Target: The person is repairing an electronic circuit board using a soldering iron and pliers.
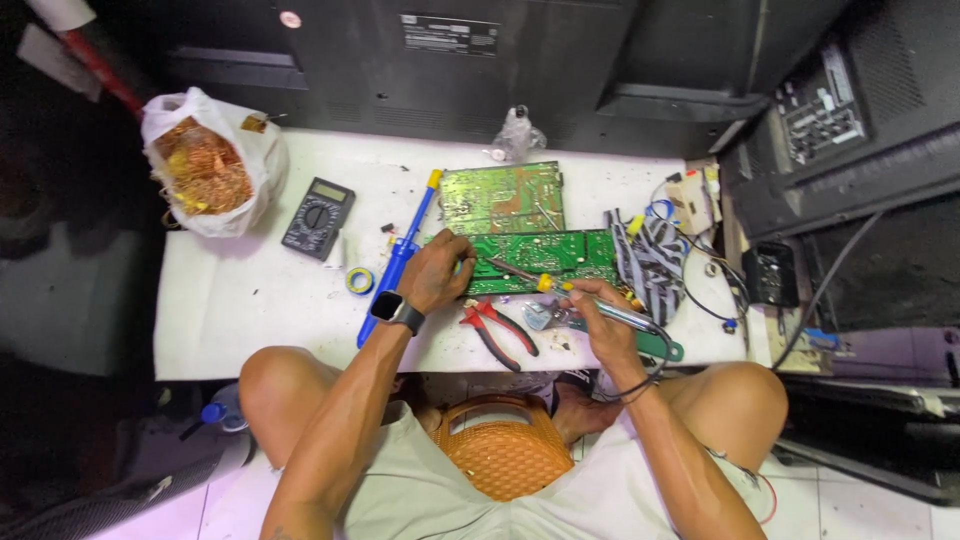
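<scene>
Seen from above, at frame centre, a person's left hand [436, 270], fingers curled, pressed on the edge of a green circuit board [560, 255] on a white table [250, 300], while the right hand [600, 315] gripped a soldering iron [545, 283] w/ tip on the board, red pliers [500, 330] just below.

The left hand [436, 272] covers the near-left corner of the near board [545, 260], so what its fingers pinch cannot be told. The iron's [560, 290] tip is too small to place on the board. The right hand [598, 318] hides part of the iron's grip. The board parts are too small to make out. The picture's near edge cuts off both arms.
</scene>
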